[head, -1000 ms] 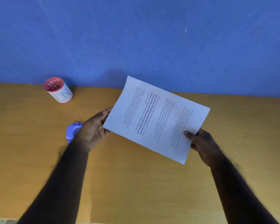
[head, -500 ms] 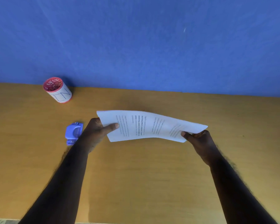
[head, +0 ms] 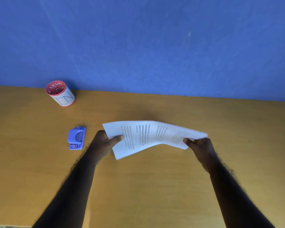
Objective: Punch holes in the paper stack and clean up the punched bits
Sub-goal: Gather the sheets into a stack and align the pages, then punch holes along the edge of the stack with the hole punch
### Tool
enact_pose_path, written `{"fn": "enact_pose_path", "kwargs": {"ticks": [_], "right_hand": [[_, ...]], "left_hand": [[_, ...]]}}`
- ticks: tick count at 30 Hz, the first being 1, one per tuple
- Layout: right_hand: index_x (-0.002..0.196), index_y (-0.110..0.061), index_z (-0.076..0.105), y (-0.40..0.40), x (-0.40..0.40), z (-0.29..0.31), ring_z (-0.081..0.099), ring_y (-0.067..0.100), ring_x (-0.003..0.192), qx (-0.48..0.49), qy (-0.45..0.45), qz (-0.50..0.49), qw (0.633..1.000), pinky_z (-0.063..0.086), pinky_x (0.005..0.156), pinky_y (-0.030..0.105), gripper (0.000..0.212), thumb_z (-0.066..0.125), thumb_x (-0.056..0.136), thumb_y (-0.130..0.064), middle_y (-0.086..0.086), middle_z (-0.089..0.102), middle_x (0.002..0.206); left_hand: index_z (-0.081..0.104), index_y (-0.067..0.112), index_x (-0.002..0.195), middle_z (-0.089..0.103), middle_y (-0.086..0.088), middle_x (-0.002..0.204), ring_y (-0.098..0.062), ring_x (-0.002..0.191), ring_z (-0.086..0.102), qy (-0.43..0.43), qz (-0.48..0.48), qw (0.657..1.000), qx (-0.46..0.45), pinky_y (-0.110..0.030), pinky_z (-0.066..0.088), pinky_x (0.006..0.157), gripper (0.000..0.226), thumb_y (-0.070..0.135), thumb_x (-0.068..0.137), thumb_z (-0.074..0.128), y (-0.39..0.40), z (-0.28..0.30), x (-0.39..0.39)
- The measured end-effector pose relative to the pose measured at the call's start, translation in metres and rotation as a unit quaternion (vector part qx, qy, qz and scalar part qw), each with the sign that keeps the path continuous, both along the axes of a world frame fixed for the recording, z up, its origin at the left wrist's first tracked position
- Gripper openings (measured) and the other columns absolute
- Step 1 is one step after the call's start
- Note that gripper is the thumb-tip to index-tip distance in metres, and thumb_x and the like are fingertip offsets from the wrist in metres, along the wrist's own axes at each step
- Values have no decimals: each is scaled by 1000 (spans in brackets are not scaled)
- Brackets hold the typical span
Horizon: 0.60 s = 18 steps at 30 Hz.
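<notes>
Your left hand and right hand pinch the printed paper stack ends, arched above the table; hole punch | cup to your left

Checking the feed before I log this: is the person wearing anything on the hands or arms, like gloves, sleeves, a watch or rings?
Nothing worn shows. The left hand and right hand are bare, no gloves. Both forearms are uncovered down to the bottom of the frame, with no sleeve in view. I see no watch, bracelet or ring, though the fingers are partly hidden and blurred.

hole punch just left of left hand; cup far back-left.
</notes>
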State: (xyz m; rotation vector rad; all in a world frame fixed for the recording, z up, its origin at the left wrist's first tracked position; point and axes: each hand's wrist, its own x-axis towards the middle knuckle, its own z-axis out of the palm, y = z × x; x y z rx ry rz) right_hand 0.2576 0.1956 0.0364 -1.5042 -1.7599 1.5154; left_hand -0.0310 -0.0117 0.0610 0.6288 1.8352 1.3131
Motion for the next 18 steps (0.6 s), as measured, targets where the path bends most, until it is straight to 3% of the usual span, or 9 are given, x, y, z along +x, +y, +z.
{"fn": "enact_pose_path", "kwargs": {"ticks": [2, 4, 6, 8, 10, 12, 14, 18], "right_hand": [[120, -19, 70, -1, -4, 4, 70, 22, 112, 19, 8, -11, 1000, 58, 86, 28, 35, 77, 86, -17, -4, 76, 116], [147, -22, 49, -8, -10, 7, 59, 18, 125, 21, 9, -41, 999, 52, 101, 37, 66, 77, 87, -23, -6, 58, 142], [155, -21, 35, -21, -19, 8, 57, 22, 128, -46, 26, -68, 996, 52, 100, 45, 78, 74, 89, -32, 3, 50, 152], [156, -24, 32, -37, -29, 10, 65, 22, 119, -149, 64, -36, 986, 55, 85, 40, 75, 68, 92, -42, 4, 57, 148], [148, -31, 45, -48, -40, 13, 74, 20, 107, -201, 84, 37, 975, 58, 78, 37, 60, 60, 94, -51, -4, 68, 134], [135, -30, 57, -54, -50, 15, 76, 21, 102, -198, 111, 56, 972, 62, 75, 38, 43, 59, 96, -48, -3, 74, 123], [126, -22, 64, -56, -57, 17, 75, 24, 101, -173, 116, 21, 978, 63, 75, 42, 29, 61, 100, -32, 3, 76, 117], [120, -12, 68, -50, -63, 14, 69, 41, 110, -152, 85, -30, 984, 55, 89, 62, 23, 58, 100, -14, 15, 75, 117]], "left_hand": [[78, 32, 89, 80, 5, 95, -18, 90, 75, -28, 42, 999, 8, -36, 54, 77, 17, 31, 72, 77, 2, 0, 2], [79, 27, 88, 79, 0, 95, -27, 90, 73, -89, 99, 991, 27, -41, 52, 75, 18, 27, 70, 78, 3, 1, 7], [76, 20, 89, 78, 0, 91, -26, 84, 69, -151, 148, 976, 45, -37, 49, 68, 15, 17, 75, 78, 4, -2, 15], [71, 16, 94, 77, 5, 82, -16, 71, 68, -208, 182, 959, 61, -23, 45, 52, 13, 8, 83, 73, 7, -5, 30], [68, 15, 99, 77, 8, 80, -9, 67, 70, -274, 216, 935, 71, -19, 46, 45, 16, 5, 87, 69, 9, -10, 48], [67, 17, 101, 76, 7, 85, -10, 74, 70, -324, 238, 912, 80, -21, 49, 47, 19, 4, 87, 69, 9, -15, 65], [67, 18, 106, 77, 4, 94, -14, 85, 71, -351, 246, 899, 91, -26, 56, 56, 25, 3, 86, 68, 6, -23, 78], [64, 19, 115, 77, -1, 110, -18, 95, 74, -380, 220, 895, 80, -34, 61, 69, 40, 1, 80, 71, -5, -38, 94]]}}
